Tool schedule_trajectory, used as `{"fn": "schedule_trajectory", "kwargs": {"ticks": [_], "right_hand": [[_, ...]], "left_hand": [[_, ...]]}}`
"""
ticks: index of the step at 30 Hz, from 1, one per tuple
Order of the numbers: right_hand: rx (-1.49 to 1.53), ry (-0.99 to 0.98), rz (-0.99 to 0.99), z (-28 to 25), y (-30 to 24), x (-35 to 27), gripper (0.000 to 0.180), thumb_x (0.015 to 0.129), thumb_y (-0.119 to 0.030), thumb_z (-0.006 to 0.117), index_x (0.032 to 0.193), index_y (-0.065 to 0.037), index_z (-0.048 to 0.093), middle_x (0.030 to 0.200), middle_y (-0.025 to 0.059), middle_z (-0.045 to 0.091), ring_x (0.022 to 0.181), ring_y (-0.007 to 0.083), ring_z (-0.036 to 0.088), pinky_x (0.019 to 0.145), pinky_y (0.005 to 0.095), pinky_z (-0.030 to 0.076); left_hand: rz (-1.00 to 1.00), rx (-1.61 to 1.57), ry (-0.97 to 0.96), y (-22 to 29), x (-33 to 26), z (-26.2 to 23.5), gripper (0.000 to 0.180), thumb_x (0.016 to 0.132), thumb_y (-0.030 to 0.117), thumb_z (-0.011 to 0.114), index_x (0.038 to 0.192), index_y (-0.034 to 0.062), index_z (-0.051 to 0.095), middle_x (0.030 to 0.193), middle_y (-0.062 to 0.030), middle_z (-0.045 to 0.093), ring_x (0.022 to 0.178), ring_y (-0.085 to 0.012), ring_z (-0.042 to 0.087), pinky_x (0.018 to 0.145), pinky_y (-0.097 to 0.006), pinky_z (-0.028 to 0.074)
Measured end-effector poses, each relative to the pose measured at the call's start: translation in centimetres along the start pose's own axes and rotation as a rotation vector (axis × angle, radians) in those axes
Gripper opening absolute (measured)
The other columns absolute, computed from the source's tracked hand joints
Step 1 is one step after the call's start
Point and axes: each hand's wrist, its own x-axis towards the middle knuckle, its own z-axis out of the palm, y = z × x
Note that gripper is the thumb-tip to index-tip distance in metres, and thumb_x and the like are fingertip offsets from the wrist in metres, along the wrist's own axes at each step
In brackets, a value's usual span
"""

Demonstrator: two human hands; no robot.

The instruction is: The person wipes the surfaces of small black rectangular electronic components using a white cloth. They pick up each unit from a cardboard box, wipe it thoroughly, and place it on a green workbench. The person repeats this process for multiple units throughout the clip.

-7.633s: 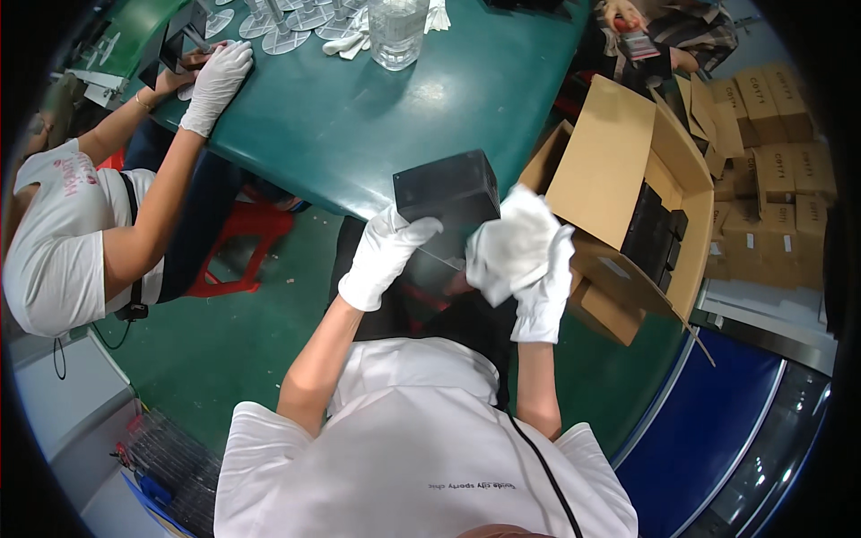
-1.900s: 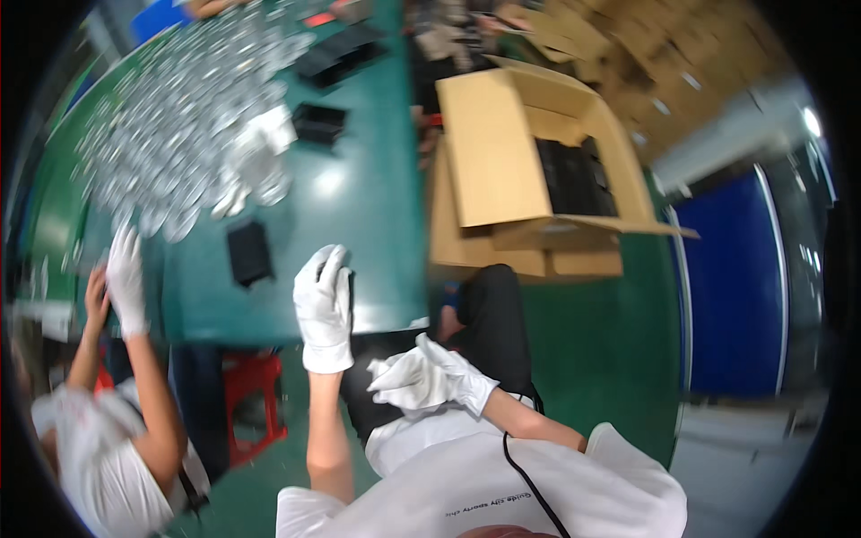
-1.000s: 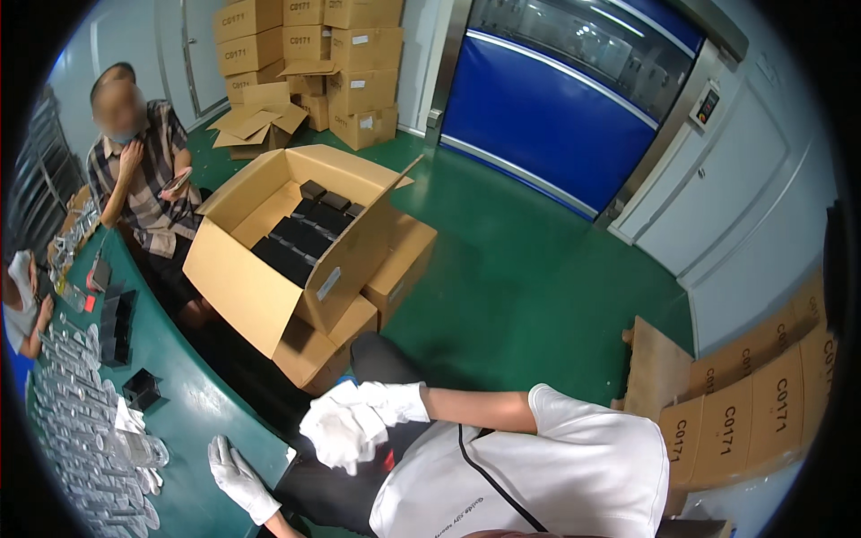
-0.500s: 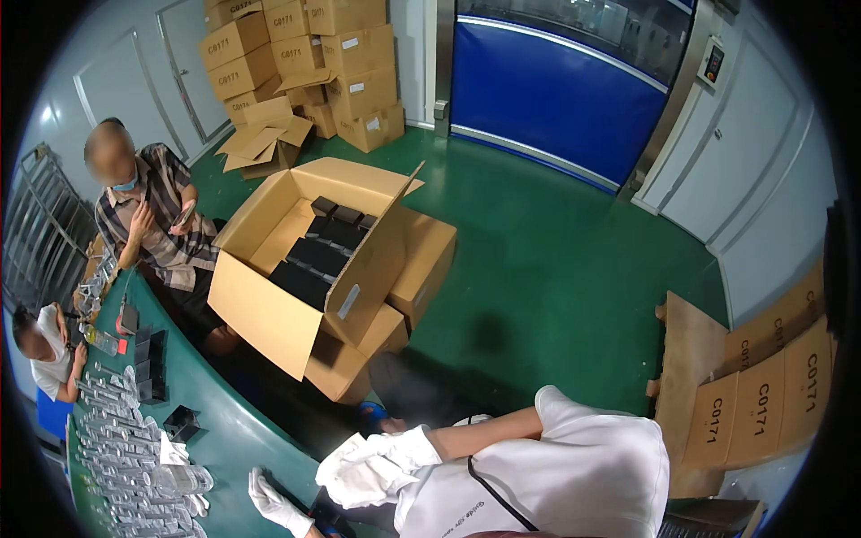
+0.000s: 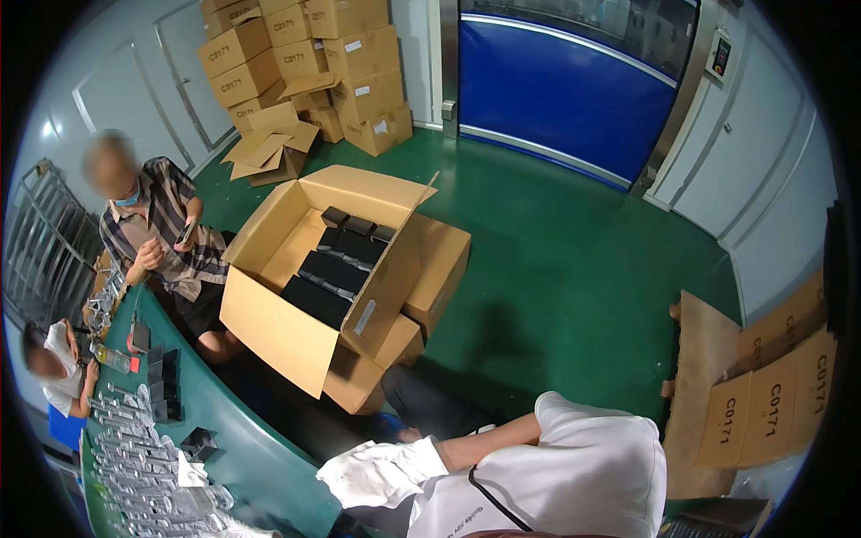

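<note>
My right hand (image 5: 381, 473), in a loose white glove, rests in front of my body beside the green table's edge (image 5: 309, 480). Its fingers are lost in the bulky white folds, so I cannot see whether it holds anything. My left hand is out of the picture. Many clear stemmed pieces (image 5: 134, 457) crowd the left side of the table, with a white cloth or paper (image 5: 190, 471) among them. A small open black box (image 5: 199, 444) sits nearest to them, and taller black boxes (image 5: 164, 386) stand behind it.
An open carton (image 5: 278, 345) holding black boxes (image 5: 336, 269) rests on other cartons beyond the table. A person (image 5: 161, 233) with a phone sits behind it; another person (image 5: 63, 368) is at far left. Cartons (image 5: 771, 408) stand at right, a blue door (image 5: 565, 90) ahead.
My left gloved hand has left the picture at the lower edge. My right hand stays nearly in place. The view has shifted slightly, and the seated person's raised hand has come down.
</note>
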Motion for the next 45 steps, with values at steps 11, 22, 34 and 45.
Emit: {"fn": "schedule_trajectory", "kwargs": {"ticks": [11, 22, 34, 45], "right_hand": [[-0.37, 0.063, -0.174, -0.6, -0.2, -1.5, 0.053, 0.089, -0.023, 0.07, 0.135, -0.004, 0.052, 0.129, 0.013, 0.062, 0.114, 0.0234, 0.063, 0.095, 0.0371, 0.051], [-3.157, 0.542, -0.698, 11.7, -3.4, -0.2, 0.015, 0.074, -0.027, 0.065, 0.072, -0.012, 0.064, 0.081, 0.0057, 0.066, 0.09, 0.0261, 0.061, 0.092, 0.0377, 0.049], [-0.712, 0.202, -0.896, 12.2, -7.1, -0.5, 0.066, 0.093, -0.042, 0.063, 0.141, 0.0, 0.046, 0.105, 0.0116, 0.064, 0.095, 0.0272, 0.063, 0.096, 0.0426, 0.051], [-0.796, 0.247, -0.981, 8.3, -10.0, -1.5, 0.064, 0.096, -0.046, 0.059, 0.133, 0.006, 0.053, 0.114, 0.0134, 0.067, 0.101, 0.0267, 0.067, 0.088, 0.041, 0.057]], "left_hand": [[-0.223, -0.067, -0.06, -7.1, 3.0, 4.3, 0.044, 0.101, 0.025, 0.056, 0.137, 0.0002, 0.049, 0.127, -0.0155, 0.061, 0.106, -0.0259, 0.062, 0.096, -0.039, 0.052], [0.42, 0.161, -0.276, -9.1, 4.1, 4.6, 0.039, 0.095, 0.017, 0.054, 0.129, 0.0002, 0.057, 0.128, -0.0128, 0.057, 0.12, -0.0258, 0.051, 0.106, -0.04, 0.038], [-0.638, -1.032, -1.285, 17.4, -4.0, -2.3, 0.079, 0.08, 0.015, 0.069, 0.148, -0.0036, 0.035, 0.126, -0.0084, 0.06, 0.109, -0.0159, 0.06, 0.097, -0.03, 0.047], [-0.828, -0.852, -1.498, 17.6, -6.5, -3.3, 0.062, 0.092, 0.047, 0.062, 0.129, -0.0019, 0.054, 0.112, -0.0073, 0.064, 0.099, -0.0136, 0.061, 0.088, -0.03, 0.049]]}}
